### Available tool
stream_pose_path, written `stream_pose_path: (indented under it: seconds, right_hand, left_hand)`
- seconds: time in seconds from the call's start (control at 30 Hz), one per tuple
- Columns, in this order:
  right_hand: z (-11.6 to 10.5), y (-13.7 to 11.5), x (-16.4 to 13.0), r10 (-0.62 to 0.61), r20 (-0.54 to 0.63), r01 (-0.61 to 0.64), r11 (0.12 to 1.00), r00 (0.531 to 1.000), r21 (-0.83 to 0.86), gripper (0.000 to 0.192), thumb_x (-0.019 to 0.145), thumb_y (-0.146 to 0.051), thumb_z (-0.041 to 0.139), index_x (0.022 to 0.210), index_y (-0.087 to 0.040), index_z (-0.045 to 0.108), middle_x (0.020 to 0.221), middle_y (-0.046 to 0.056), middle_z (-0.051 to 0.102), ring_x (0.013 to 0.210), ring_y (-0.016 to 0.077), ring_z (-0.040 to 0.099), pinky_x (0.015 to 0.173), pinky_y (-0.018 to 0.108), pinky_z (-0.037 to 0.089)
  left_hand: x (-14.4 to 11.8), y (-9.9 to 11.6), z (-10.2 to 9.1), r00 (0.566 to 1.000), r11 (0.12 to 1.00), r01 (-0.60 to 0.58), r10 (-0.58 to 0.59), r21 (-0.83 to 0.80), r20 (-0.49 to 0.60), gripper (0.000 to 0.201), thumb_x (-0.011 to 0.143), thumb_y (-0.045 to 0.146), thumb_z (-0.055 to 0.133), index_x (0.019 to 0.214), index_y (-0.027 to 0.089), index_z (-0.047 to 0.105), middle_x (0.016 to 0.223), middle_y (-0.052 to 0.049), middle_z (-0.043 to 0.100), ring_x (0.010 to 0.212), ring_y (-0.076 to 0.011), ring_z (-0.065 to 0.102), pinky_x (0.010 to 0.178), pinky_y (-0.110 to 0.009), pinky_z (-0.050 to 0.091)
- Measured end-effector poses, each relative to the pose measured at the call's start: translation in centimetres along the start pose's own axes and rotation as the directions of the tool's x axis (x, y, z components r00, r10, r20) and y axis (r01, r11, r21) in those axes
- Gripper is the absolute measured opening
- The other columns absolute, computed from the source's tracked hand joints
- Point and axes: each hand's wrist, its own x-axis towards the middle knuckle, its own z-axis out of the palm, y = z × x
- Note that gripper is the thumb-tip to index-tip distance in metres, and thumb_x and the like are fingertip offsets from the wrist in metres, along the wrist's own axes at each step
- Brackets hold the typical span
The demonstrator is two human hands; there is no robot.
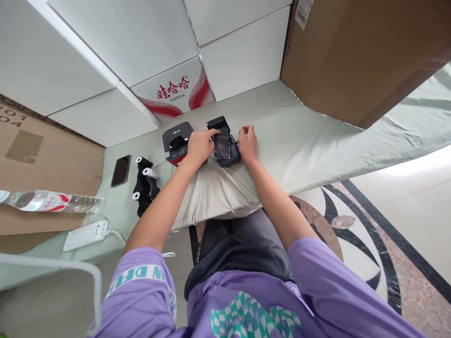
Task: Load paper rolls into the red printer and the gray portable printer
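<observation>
A small black portable printer [230, 159] sits near the table's front edge with its lid [218, 124] raised. My left hand [200, 146] reaches over from the left and pinches the upper edge of a dark, shiny, crinkled piece [221, 147] with pale edges, which lies over the printer's front. Whether that piece is film or paper I cannot tell. At the printer's right side, my right hand [247, 141] is closed with curled fingers; anything between them is hidden. Just left of the printer, partly behind my left hand, stands a larger black and red device [176, 136].
Several black and white rolls [143, 180] lie left of my forearm, with a phone [120, 170] beyond. Farther left are a water bottle [59, 202] and a white power bank [86, 234] with a cable. White boxes [246, 56] and a large carton [352, 56] stand behind.
</observation>
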Motion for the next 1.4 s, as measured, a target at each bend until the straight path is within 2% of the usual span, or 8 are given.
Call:
stream_pose_path:
  seconds: [0.27, 0.47, 0.6, 0.77, 0.9, 1.07, 1.23, 1.4]
  right_hand:
    - [-0.1, -0.5, -0.2, 0.017, 0.007, -0.017, 0.999, 1.0, 0.031, 0.026, 0.103, -0.05, 0.049, 0.111, -0.025, 0.054, 0.108, 0.006, 0.064, 0.106, 0.0211, 0.068, 0.097, 0.038, 0.056]
    - [-0.3, -1.4, -0.5, 0.03, 0.003, -0.03, 0.999, 1.0, -0.009, 0.022, 0.102, -0.045, 0.05, 0.107, -0.024, 0.052, 0.106, 0.006, 0.065, 0.106, 0.0217, 0.067, 0.104, 0.039, 0.052]
    - [-0.4, -1.9, -0.7, 0.047, -0.03, -0.048, 0.998, 0.998, -0.037, 0.013, 0.099, -0.036, 0.054, 0.104, -0.024, 0.052, 0.105, 0.006, 0.066, 0.107, 0.0223, 0.065, 0.11, 0.043, 0.049]
    - [-0.2, -1.5, -0.6, 0.032, -0.002, -0.032, 0.999, 0.999, 0.036, 0.021, 0.102, -0.044, 0.052, 0.105, -0.024, 0.052, 0.105, 0.006, 0.065, 0.108, 0.0214, 0.066, 0.105, 0.039, 0.053]
    - [-0.2, -1.4, -0.6, -0.001, 0.017, 0.001, 0.999, 1.0, 0.054, 0.031, 0.102, -0.054, 0.051, 0.106, -0.024, 0.053, 0.105, 0.006, 0.065, 0.111, 0.0219, 0.067, 0.103, 0.038, 0.056]
    - [-0.3, -1.7, -0.7, 0.034, 0.034, -0.037, 0.996, 0.999, 0.085, 0.033, 0.102, -0.057, 0.052, 0.106, -0.024, 0.053, 0.108, 0.008, 0.065, 0.115, 0.0234, 0.067, 0.103, 0.042, 0.057]
    - [-0.1, -1.1, -0.4, 0.028, 0.027, -0.029, 0.997, 0.999, 0.073, 0.033, 0.102, -0.057, 0.051, 0.107, -0.024, 0.052, 0.109, 0.008, 0.065, 0.116, 0.0238, 0.067, 0.104, 0.043, 0.057]
    - [0.0, -0.8, -0.2, 0.032, 0.013, -0.032, 0.999, 0.999, 0.02, 0.029, 0.102, -0.053, 0.049, 0.106, -0.025, 0.051, 0.107, 0.006, 0.064, 0.108, 0.0228, 0.068, 0.102, 0.043, 0.057]
  left_hand:
    - [0.1, 1.6, 0.4, 0.997, 0.986, -0.011, -0.002, 0.169, 0.074, 0.047, 0.097, 0.016, 0.051, 0.135, 0.027, 0.076, 0.125, -0.014, 0.079, 0.121, -0.0366, 0.069, 0.105, -0.052, 0.041]
    - [0.5, 2.3, 1.2, 1.0, 0.979, 0.026, -0.026, 0.201, -0.003, 0.042, 0.099, 0.018, 0.051, 0.126, 0.025, 0.081, 0.132, -0.013, 0.073, 0.129, -0.0343, 0.064, 0.104, -0.048, 0.045]
    - [0.4, 2.5, 1.6, 0.997, 0.985, 0.076, -0.07, 0.157, -0.038, 0.044, 0.099, 0.017, 0.05, 0.131, 0.024, 0.079, 0.129, -0.012, 0.074, 0.122, -0.0324, 0.068, 0.099, -0.042, 0.05]
    - [0.0, 3.0, 2.0, 0.987, 0.98, 0.159, -0.153, 0.117, -0.056, 0.047, 0.097, 0.011, 0.047, 0.129, 0.023, 0.079, 0.131, -0.011, 0.075, 0.117, -0.0302, 0.071, 0.095, -0.039, 0.052]
    - [0.0, 3.1, 2.4, 0.993, 0.978, 0.113, -0.118, 0.173, 0.018, 0.05, 0.091, 0.005, 0.051, 0.129, 0.02, 0.078, 0.13, -0.014, 0.074, 0.121, -0.0319, 0.068, 0.101, -0.042, 0.05]
    - [0.6, 2.7, 3.0, 0.993, 0.985, 0.115, -0.117, 0.131, 0.008, 0.041, 0.095, 0.012, 0.052, 0.122, 0.019, 0.081, 0.128, -0.015, 0.074, 0.124, -0.0327, 0.064, 0.105, -0.044, 0.048]
    - [1.6, 2.6, 2.1, 0.972, 0.98, 0.177, -0.189, 0.089, 0.139, 0.032, 0.098, 0.033, 0.062, 0.119, 0.021, 0.084, 0.12, -0.015, 0.079, 0.126, -0.0365, 0.064, 0.106, -0.047, 0.049]
    - [0.8, 3.0, 0.4, 0.997, 0.997, 0.052, -0.049, -0.064, 0.051, 0.041, 0.103, 0.032, 0.05, 0.127, 0.02, 0.081, 0.13, -0.011, 0.078, 0.125, -0.0291, 0.069, 0.11, -0.039, 0.049]
